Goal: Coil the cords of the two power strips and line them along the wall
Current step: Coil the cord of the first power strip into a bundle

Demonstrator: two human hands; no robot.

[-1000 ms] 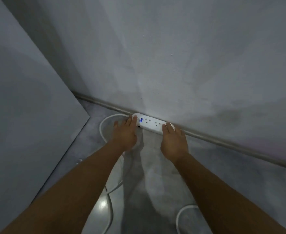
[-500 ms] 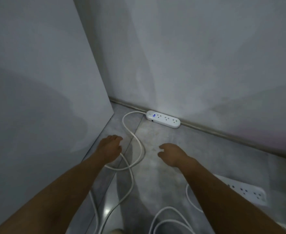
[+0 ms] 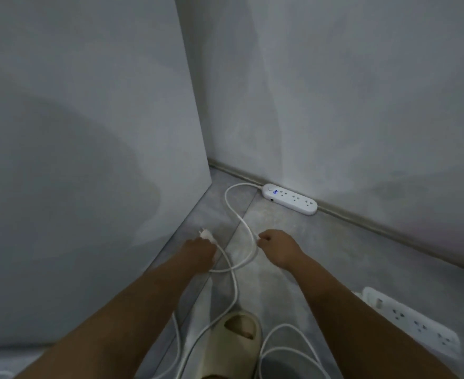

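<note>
The small power strip [image 3: 289,198] lies flat on the floor [image 3: 321,255], pushed up against the bottom of the wall [image 3: 362,105]. A little blue light shines on its left end. Its white cord [image 3: 226,199] comes out of that end, bends round in a big curve and runs back toward the person.

The left hand [image 3: 199,251] is curled round a white plug [image 3: 205,234], holding it at the back where the wire comes out. The plug pokes out past the fingers and points at the big grey board [image 3: 88,160] on the left.

The right hand [image 3: 277,250] is low over the floor with its fingers curled in. Its fingertips are just beside the cord. I cannot tell if they pinch it or only come close.

The big power strip [image 3: 417,324] lies on the floor at the right, near the right arm and well away from the wall. Its loose cord [image 3: 288,348] makes loops next to a pale slipper [image 3: 233,340] at the bottom of the view.
</note>
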